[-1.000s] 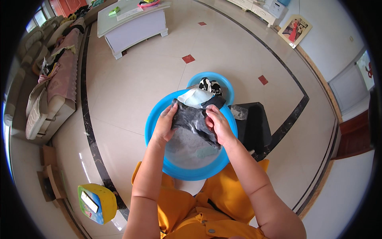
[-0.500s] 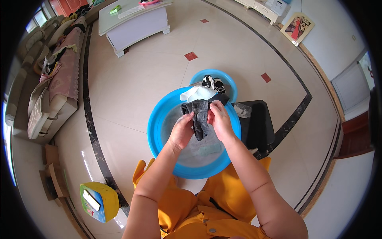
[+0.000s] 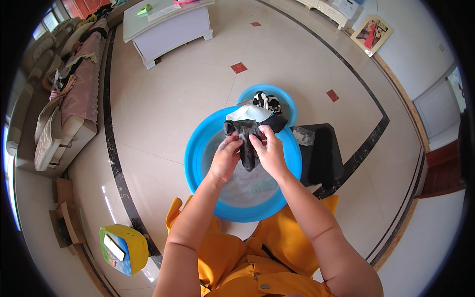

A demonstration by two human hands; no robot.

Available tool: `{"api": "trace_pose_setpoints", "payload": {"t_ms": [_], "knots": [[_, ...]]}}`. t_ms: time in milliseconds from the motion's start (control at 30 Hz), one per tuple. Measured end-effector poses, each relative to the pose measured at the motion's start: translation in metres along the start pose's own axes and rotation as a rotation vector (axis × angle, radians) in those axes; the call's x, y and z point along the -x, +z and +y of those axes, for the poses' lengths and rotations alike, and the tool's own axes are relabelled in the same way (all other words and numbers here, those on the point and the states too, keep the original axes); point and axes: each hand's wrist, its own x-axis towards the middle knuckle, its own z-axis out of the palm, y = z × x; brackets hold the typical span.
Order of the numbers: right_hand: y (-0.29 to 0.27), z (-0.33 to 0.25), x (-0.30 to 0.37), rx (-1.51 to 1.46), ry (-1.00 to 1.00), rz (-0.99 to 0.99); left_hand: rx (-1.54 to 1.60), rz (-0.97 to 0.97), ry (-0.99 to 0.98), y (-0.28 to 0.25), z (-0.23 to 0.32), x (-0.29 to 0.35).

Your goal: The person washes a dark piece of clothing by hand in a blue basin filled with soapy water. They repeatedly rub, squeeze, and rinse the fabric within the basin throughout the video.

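Between my hands, above the large blue basin (image 3: 194, 168), hangs a wet dark grey cloth garment (image 3: 249, 157); its exact kind is unclear. My left hand (image 3: 225, 161) pinches it on the left, thumb pressed against the cloth. On the other side my right hand (image 3: 270, 154) grips it between thumb and fingers. Cloudy, sudsy water (image 3: 237, 190) fills the basin, with a pale greenish thing (image 3: 262, 185) blurred beneath the surface. At the basin's far rim lie a white cloth (image 3: 249, 113) and a black cloth (image 3: 277, 123).
Behind stands a smaller blue basin (image 3: 287, 95) with a black-and-white patterned item (image 3: 267, 102). Beside the large basin sits a black stool-like thing (image 3: 324, 156) bearing a clear plastic packet (image 3: 303, 136). A yellow stool (image 3: 138, 250) carries a phone (image 3: 114, 247). A sofa (image 3: 79, 104) lines the left.
My right hand has shifted slightly down and left over the garment, fingers closer to my left hand. The garment is bunched differently, its upper left edge now folded outward.
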Motion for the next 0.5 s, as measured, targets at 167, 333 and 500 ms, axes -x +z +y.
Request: {"api": "trace_pose_setpoints", "payload": {"t_ms": [167, 333, 500], "knots": [[0.002, 0.015, -0.005, -0.337, 0.047, 0.121, -0.002, 0.054, -0.037, 0.023, 0.008, 0.008], [-0.006, 0.012, -0.006, -0.509, 0.205, 0.125, -0.007, 0.026, 0.104, 0.009, 0.008, -0.001], [-0.007, 0.009, -0.007, -0.462, 0.216, 0.152, -0.191, 0.188, 0.254, 0.013, 0.007, -0.003]]}}
